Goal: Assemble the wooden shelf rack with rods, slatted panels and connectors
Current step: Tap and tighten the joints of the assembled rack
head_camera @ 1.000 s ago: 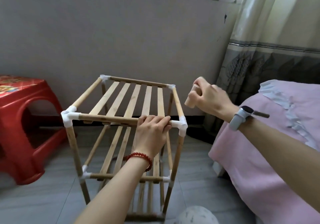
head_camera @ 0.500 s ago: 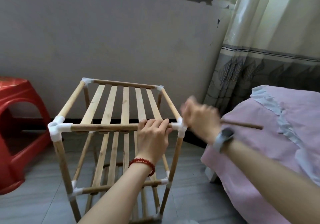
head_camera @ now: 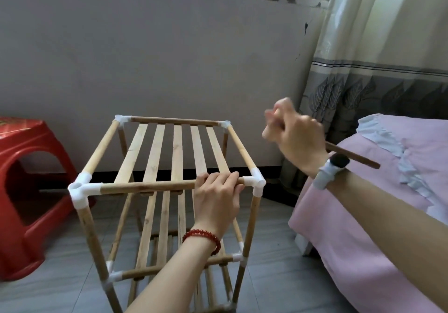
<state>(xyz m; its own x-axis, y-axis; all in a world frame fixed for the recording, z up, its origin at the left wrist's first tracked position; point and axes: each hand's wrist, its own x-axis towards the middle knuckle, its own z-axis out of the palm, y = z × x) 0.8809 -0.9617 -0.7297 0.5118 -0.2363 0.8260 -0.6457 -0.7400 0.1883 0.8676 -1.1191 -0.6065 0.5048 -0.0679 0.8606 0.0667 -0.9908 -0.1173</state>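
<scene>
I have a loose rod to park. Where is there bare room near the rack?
Bare floor lies between the rack and the pink bed, and between the rack and the red stool. The bed's top is bare too. The rack's near rail is crowded: the left hand grips it.

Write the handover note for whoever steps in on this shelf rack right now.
Left hand grips the front top rod of the rack, steadying it.
Right hand is raised beside the near right connector, gripping a loose rod; it is blurred.
Done: the frame stands, top slatted panel and lower tiers are in.
Left: the top connector sockets look empty; the held rod probably goes into one.
</scene>
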